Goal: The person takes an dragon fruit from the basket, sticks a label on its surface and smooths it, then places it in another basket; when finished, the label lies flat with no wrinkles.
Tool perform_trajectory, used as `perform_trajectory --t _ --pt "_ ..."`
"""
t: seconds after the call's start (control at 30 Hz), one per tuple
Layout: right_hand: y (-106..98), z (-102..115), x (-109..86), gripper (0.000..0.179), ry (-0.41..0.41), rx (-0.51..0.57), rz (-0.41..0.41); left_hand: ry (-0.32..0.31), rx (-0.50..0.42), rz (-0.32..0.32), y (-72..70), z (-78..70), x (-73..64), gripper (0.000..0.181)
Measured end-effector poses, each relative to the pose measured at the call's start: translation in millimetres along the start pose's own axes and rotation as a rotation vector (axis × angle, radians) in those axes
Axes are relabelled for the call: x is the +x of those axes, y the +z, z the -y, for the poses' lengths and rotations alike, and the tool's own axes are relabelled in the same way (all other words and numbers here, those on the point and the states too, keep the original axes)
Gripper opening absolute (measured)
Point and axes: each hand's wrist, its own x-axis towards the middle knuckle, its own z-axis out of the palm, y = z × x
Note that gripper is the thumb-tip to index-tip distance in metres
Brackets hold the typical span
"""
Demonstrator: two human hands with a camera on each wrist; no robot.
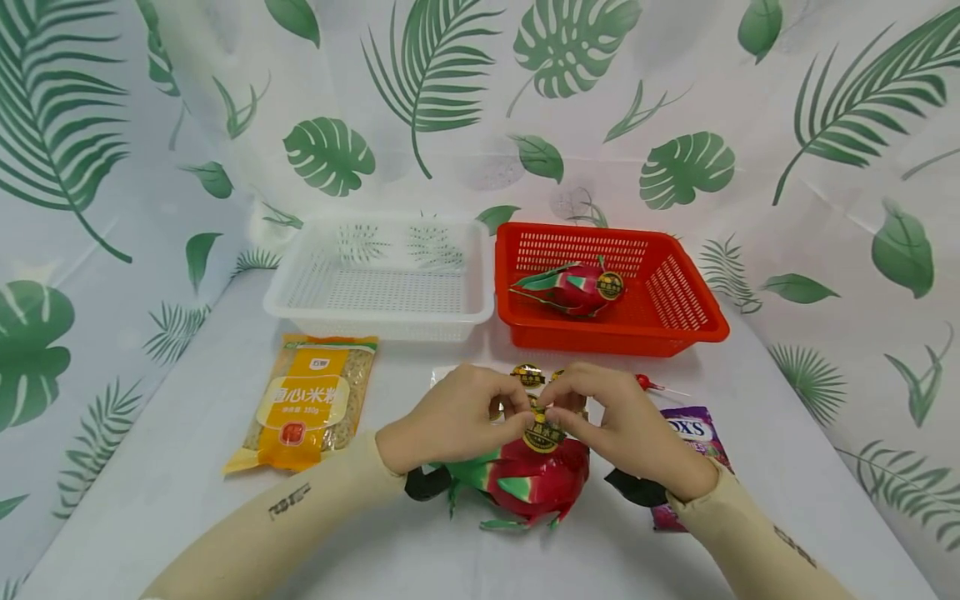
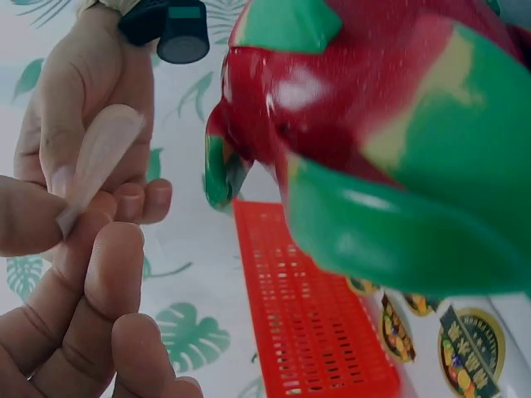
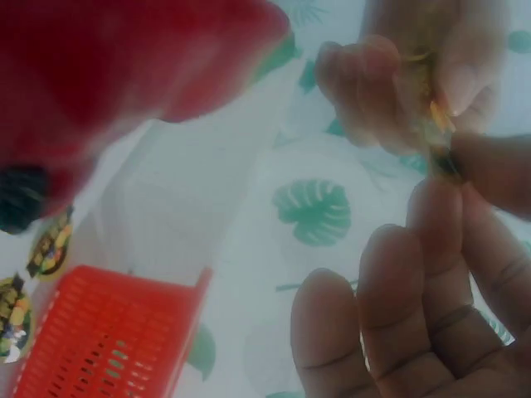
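Both hands work over the lower middle of the frame: the left hand and the right hand each pinch a single sticker between thumb and forefinger, the other fingers loosely bent. Beneath it the dragon fruit lies on its side on the counter, green tips toward the left. Both wrist views show a gap between sticker and fruit, so it is not pressed on. The left wrist view shows its pale back bowed; the right wrist view is blurred, so I can't fairly tell how much of the edge sits under the fingertips.

To do this well, I'd keep the grip to the outermost rim, since a fingertip on the glue would probably dull it, and draw the sticker gently flat before lowering it. The smooth red skin probably takes it better than the raised green scales. Setting the middle down first, then rubbing outward, should leave fewer creases. With both hands busy, the rounded fruit may roll, so light, straight-down pressure seems wise. The fruit in the red basket, right of centre, bears a sticker on its rounded end: a fair guide for placing. The sheet of stickers lies just beyond the hands.
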Motion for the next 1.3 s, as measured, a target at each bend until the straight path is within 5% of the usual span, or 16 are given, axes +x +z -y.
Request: perform_trajectory --t 0.53,0.87,1.17,1.3 --pt "4.9 -2.4 -39.6 0.015 0.225 0.046 0.028 -0.075 -0.023 0.047 6.5 -12.0 -12.7 0.01" --pt "15.2 -3.6 -59.2 0.017 0.203 0.108 0.018 -0.04 0.074 0.114 18.0 -20.3 -18.8 0.022" --pt "17.7 -1.3 -64.4 0.027 0.234 0.188 0.087 -0.034 0.093 0.074 28.5 -21.1 -17.7 0.025" --pt "20.3 -0.6 -65.8 0.019 0.231 0.158 0.082 -0.055 0.082 0.062 32.5 -21.6 -18.5 0.022"
